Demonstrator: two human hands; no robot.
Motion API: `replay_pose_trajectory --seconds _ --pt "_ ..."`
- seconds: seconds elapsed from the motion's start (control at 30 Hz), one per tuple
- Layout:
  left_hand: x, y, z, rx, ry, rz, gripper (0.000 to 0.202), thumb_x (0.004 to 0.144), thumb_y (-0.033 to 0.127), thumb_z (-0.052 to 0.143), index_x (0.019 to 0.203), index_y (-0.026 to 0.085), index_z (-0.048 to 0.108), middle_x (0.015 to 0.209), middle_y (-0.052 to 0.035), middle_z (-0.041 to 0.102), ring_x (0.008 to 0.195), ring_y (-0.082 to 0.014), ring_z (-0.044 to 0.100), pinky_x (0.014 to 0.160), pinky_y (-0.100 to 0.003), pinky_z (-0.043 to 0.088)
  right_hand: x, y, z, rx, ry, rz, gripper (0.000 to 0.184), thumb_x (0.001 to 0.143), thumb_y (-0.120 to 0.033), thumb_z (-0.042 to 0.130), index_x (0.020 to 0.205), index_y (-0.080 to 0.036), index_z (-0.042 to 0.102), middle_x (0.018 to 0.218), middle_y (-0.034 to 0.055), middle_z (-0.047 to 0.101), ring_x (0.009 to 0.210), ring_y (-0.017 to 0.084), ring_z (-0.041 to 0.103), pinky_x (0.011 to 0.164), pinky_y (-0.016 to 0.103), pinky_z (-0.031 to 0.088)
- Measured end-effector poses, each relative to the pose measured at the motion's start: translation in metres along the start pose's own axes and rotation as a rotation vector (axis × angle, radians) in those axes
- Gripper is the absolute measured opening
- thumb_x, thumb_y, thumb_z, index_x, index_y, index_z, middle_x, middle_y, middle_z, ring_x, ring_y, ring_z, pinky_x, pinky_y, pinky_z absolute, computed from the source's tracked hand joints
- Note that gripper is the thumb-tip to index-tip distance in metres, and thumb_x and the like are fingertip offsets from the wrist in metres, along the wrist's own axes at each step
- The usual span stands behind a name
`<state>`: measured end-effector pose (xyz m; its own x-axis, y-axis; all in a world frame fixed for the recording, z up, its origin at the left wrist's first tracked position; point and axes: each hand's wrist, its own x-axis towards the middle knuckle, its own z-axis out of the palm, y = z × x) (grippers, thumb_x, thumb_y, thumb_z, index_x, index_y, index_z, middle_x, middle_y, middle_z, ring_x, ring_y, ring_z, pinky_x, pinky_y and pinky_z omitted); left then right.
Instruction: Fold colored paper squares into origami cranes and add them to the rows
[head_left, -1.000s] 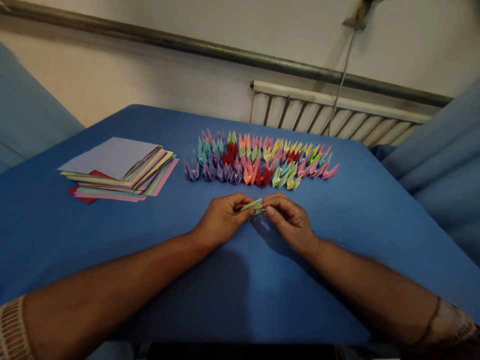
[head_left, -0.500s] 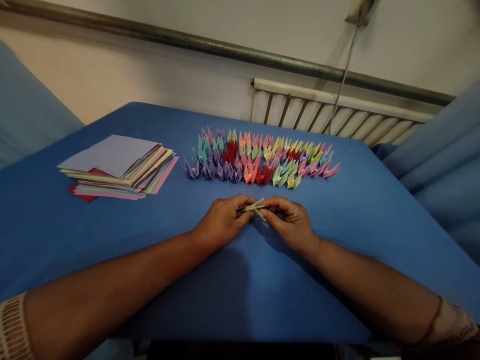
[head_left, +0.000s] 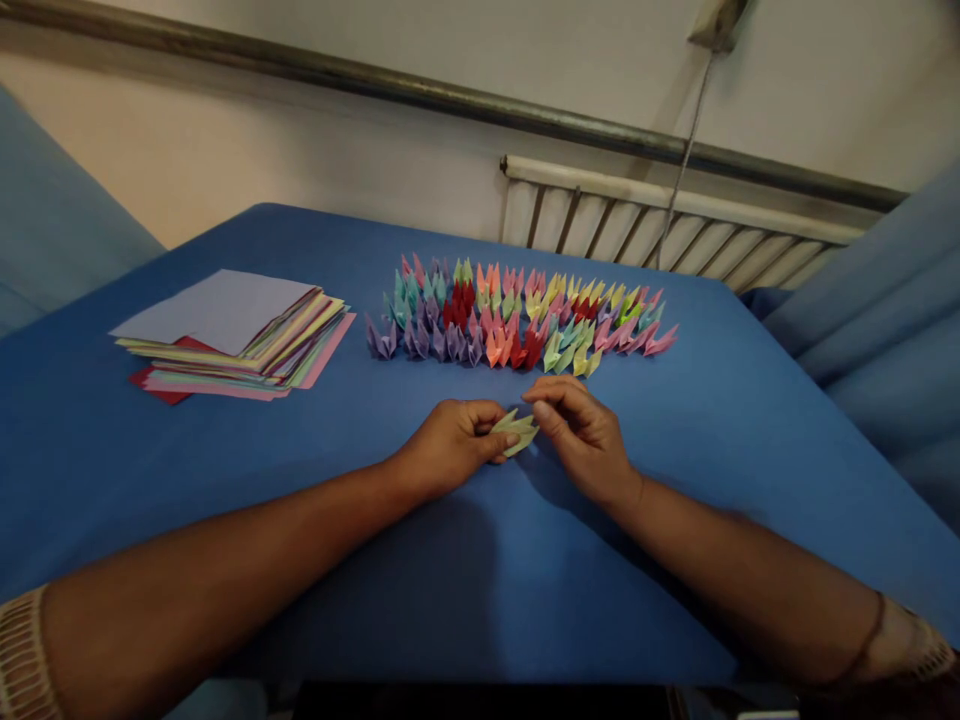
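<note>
My left hand (head_left: 454,447) pinches a pale yellow-green folded paper (head_left: 517,433) between thumb and fingers, just above the table. The paper has several narrow pointed flaps facing right, and its left part is hidden by my fingers. Close to its right tip is my right hand (head_left: 589,440), bent at the fingers, with a small gap between thumb and forefinger and nothing seen between them. Beyond both hands stand rows of folded paper cranes (head_left: 499,337) in purple, teal, red, orange, pink, yellow and green.
A stack of coloured paper sheets (head_left: 217,310), a pale lilac one on top, lies at the left of the blue-covered table (head_left: 360,600). Behind the table are a wall, a long pipe (head_left: 420,90) and a radiator (head_left: 600,215). Blue fabric (head_left: 885,340) hangs at the right.
My right hand has come off the folded paper and its fingers have parted. In my left hand the paper has turned, so that its flat side now shows.
</note>
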<state>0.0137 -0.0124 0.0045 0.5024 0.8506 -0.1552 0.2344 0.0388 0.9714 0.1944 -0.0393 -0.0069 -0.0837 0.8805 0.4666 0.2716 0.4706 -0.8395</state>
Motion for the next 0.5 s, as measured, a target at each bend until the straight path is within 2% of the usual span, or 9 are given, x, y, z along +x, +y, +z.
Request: replay_pose_trajectory --seconds 0.07,0.17,0.3,0.5 --pt "0.003 0.0 -0.002 -0.189 0.015 -0.084 0.014 0.073 0.027 0.073 0.072 0.016 0.064 0.067 0.0021 0.066 0.062 -0.0098 0.061 0.061 -0.02 0.048 0.0 0.004 0.0 0.053 0.055 0.06 0.017 0.095 -0.031 0.052 0.098 -0.024 0.067 0.097 0.0043 0.061 0.084 0.016 0.059 0.076 0.032 0.049" --pt "0.005 0.0 -0.005 -0.342 0.065 -0.143 0.019 0.07 0.026 0.077 0.077 0.015 0.064 0.073 -0.0004 0.07 0.071 -0.0119 0.067 0.062 -0.019 0.052 -0.001 0.012 0.003 0.12 0.05 0.118 0.013 0.092 -0.034 0.058 0.095 -0.023 0.065 0.09 0.0021 0.061 0.076 0.014 0.059 0.072 0.03 0.05" --pt "0.004 0.0 -0.006 -0.413 0.085 -0.179 0.023 0.07 0.027 0.079 0.084 0.015 0.065 0.078 -0.0017 0.072 0.073 -0.012 0.069 0.06 -0.017 0.053 -0.005 0.019 0.01 0.212 -0.007 0.189 0.014 0.087 -0.034 0.065 0.097 -0.024 0.062 0.081 -0.0002 0.066 0.071 0.014 0.063 0.068 0.029 0.052" --pt "0.004 0.001 -0.004 -0.462 0.086 -0.193 0.023 0.071 0.023 0.079 0.085 0.014 0.064 0.08 -0.002 0.072 0.08 -0.0121 0.071 0.07 -0.017 0.055 -0.004 0.021 0.014 0.266 0.016 0.224 0.012 0.085 -0.031 0.068 0.093 -0.023 0.064 0.078 -0.0018 0.067 0.068 0.012 0.065 0.064 0.026 0.052"
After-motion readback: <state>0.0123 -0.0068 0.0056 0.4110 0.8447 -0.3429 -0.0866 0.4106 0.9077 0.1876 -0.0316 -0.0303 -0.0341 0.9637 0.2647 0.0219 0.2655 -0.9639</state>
